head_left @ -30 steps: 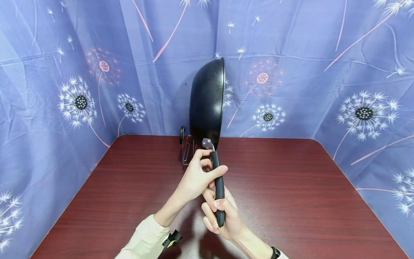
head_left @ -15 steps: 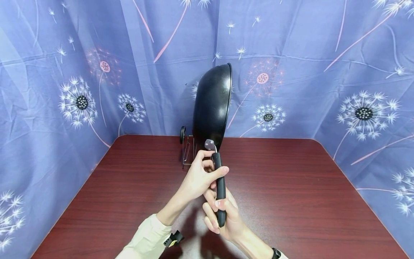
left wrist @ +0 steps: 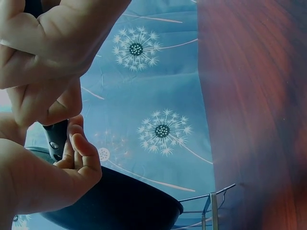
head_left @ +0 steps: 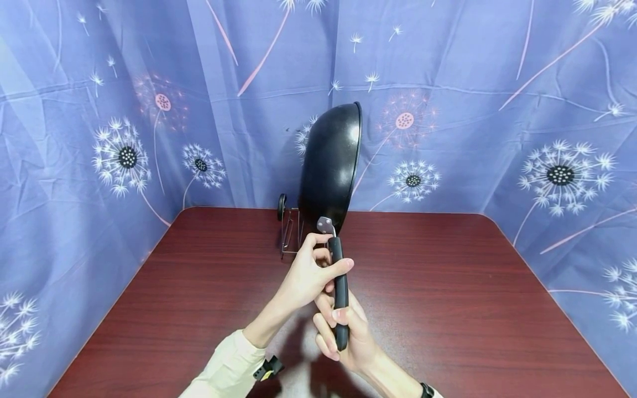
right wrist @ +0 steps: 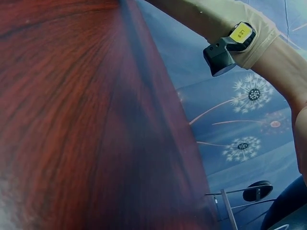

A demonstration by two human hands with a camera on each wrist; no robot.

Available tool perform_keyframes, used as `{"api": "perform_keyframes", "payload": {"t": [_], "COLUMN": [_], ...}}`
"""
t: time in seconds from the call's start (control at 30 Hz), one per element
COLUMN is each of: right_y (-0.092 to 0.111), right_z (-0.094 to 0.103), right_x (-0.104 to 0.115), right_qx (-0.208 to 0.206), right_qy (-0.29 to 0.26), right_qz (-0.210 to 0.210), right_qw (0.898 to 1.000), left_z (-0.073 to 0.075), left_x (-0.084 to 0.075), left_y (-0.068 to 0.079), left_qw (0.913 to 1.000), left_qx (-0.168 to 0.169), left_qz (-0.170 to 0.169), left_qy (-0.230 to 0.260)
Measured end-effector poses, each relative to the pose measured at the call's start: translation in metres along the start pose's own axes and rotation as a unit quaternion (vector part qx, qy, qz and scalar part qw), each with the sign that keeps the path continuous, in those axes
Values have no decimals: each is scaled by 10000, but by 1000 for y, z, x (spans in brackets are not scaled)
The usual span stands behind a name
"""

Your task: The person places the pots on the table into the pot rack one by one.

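Observation:
A black wok (head_left: 330, 166) is turned on its side, its rounded outside facing left and its rim on the right. Its black handle (head_left: 340, 290) points toward me, joined by a riveted metal bracket (head_left: 325, 224). My left hand (head_left: 307, 279) grips the handle near the bracket, thumb across the top. Lower down, my right hand (head_left: 355, 337) holds the handle's end, thumb on top. Behind the wok's lower left stands a wire rack (head_left: 291, 232), partly hidden; whether the wok touches it I cannot tell. The left wrist view shows the wok (left wrist: 120, 201) beside the rack (left wrist: 211, 206).
The dark red wooden table (head_left: 448, 298) extends to both sides of the hands. A blue curtain (head_left: 448, 66) with dandelion prints surrounds it at the back and sides. A black round piece (head_left: 281, 207) stands at the rack's left end.
The wok has shifted right and a little downward, its top leaning farther to the right. Both hands have kept their grip on the handle and moved slightly right with it.

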State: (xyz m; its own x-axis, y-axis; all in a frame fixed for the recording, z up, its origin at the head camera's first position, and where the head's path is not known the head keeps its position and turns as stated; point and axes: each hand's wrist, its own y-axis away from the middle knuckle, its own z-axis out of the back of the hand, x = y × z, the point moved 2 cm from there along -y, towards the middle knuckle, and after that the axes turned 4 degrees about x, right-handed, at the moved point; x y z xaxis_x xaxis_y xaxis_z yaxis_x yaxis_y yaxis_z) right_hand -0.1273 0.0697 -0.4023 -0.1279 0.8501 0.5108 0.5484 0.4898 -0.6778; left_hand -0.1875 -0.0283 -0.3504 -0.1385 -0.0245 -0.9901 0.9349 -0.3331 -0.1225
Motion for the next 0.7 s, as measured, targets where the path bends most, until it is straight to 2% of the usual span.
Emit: {"api": "perform_keyframes", "payload": {"t": [0.47,0.7], "right_y": [9,12], "right_z": [2,4], "right_x": [-4,-5], "right_qx": [-112,-199], "right_qy": [59,30], "right_qz": [-173,-212], "right_qw": [9998,9996], "left_z": [1,0], "left_x": [16,22], "left_y": [1,1], "left_qw": [9995,9993], "left_qx": [76,79], "left_qz": [264,261], "left_qy": [168,257]}}
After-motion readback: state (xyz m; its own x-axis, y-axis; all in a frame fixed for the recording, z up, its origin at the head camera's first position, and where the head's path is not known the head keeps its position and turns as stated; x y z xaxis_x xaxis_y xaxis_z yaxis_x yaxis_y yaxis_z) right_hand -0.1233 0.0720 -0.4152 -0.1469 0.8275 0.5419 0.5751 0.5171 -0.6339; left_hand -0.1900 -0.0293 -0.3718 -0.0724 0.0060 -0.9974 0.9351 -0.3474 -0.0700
